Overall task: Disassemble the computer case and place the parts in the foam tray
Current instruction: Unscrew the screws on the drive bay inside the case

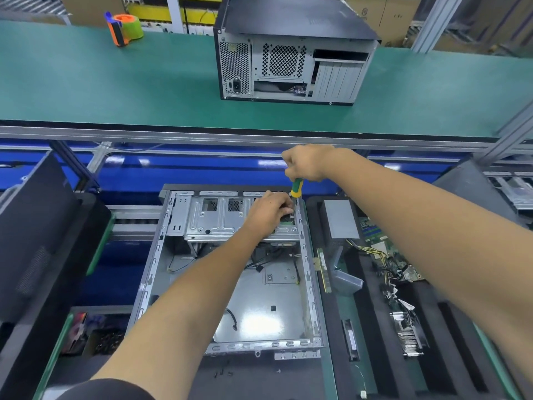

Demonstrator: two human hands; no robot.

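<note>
R hand (307, 163) fisted on green/yellow-handled screwdriver (296, 189), held upright at far-right corner of open grey sheet-metal PC case (178, 255) on near bench, L hand (266, 213) fingers curled on drive cage beside the tip, black foam tray (432, 327) w/ pulled parts touching case's R side.

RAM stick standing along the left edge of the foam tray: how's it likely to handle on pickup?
The RAM stick is a thin, bare circuit board, so probably light and stiff, yet fragile if bent. It stands on its long edge beside the open case, so a sideways nudge would likely tip it flat. Its narrow faces suggest pinching by the edges on the foam tray.
</note>
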